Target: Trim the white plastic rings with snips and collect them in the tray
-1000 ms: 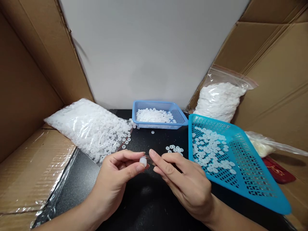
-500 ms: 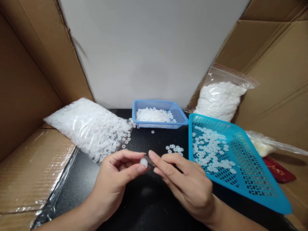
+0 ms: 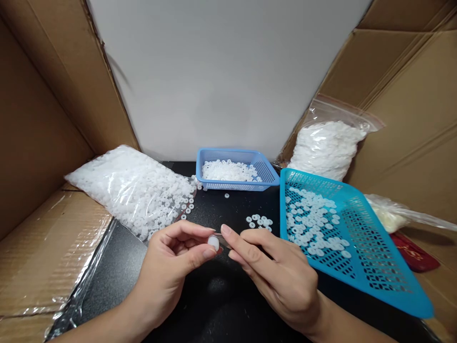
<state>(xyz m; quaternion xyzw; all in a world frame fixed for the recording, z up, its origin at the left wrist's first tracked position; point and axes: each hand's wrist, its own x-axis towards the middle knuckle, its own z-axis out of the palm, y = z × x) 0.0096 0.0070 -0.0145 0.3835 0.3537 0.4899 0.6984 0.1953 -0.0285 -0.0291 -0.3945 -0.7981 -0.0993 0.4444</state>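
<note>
My left hand [image 3: 170,267] pinches a small white plastic ring [image 3: 213,242] between thumb and forefinger, above the black tabletop. Close on its right, my right hand [image 3: 280,274] is closed around a thin blade-like tool [image 3: 219,235]. Only a sliver of that tool shows, with its tip at the ring's upper edge; the fingers hide the rest. Beyond my right hand lies a small group of loose white rings [image 3: 259,221]. More white rings [image 3: 310,221] are spread in the turquoise basket [image 3: 389,224] to the right.
A clear bag full of white rings [image 3: 132,195] spills at the left. At the back, a blue basket [image 3: 237,186] holds many rings. A zip bag of white pieces [image 3: 324,147], a smaller bag [image 3: 389,214] and a red item [image 3: 416,252] are at the right. Cardboard walls [image 3: 403,95] flank the table.
My right hand has shifted very slightly to the right and down. The white ring is turned a little in my left fingers. Everything else stays put.
</note>
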